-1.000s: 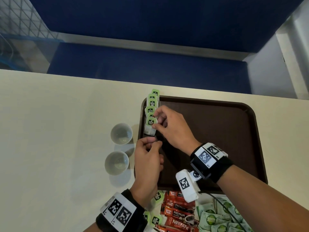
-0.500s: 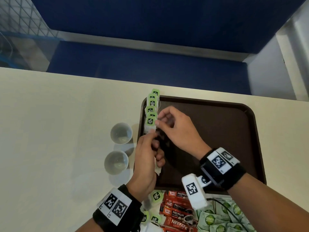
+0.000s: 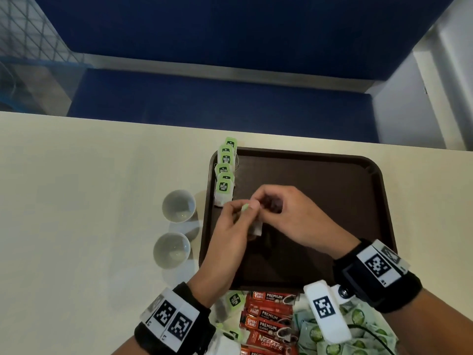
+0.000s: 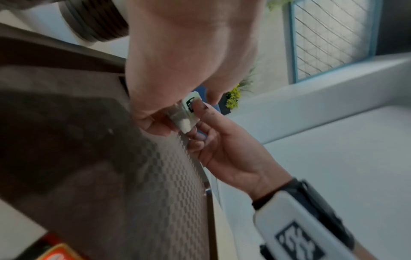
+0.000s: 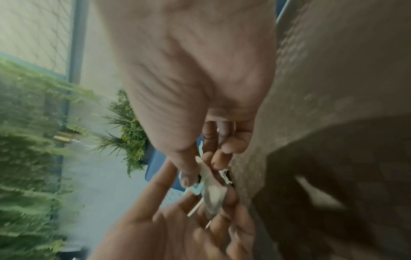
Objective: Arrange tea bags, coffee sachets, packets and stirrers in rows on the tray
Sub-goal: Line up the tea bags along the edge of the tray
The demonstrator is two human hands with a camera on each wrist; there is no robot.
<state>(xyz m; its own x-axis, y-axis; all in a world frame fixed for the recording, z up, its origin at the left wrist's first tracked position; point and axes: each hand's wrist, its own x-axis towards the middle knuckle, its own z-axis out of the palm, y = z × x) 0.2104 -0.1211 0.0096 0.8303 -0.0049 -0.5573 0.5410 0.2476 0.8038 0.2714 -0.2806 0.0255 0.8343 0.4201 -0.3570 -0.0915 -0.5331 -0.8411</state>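
Observation:
A dark brown tray (image 3: 332,190) lies on the cream table. Along its left edge runs a row of several tea bags (image 3: 224,172) with green tags. Above the tray's left part, my left hand (image 3: 239,213) and right hand (image 3: 258,204) meet and both pinch one tea bag (image 3: 256,228) with a green tag (image 4: 191,103); its white pouch (image 5: 211,190) hangs between the fingers. Near the front edge lie red coffee sachets (image 3: 268,316), loose tea bags (image 3: 234,301) and pale green packets (image 3: 358,326).
Two small white cups (image 3: 178,206) (image 3: 171,250) stand on the table left of the tray. A blue bench lies beyond the table's far edge. The tray's middle and right side are bare.
My right hand left the tea bag row and came back to meet the left hand. The left hand rose a little with a tea bag, which both hands now pinch.

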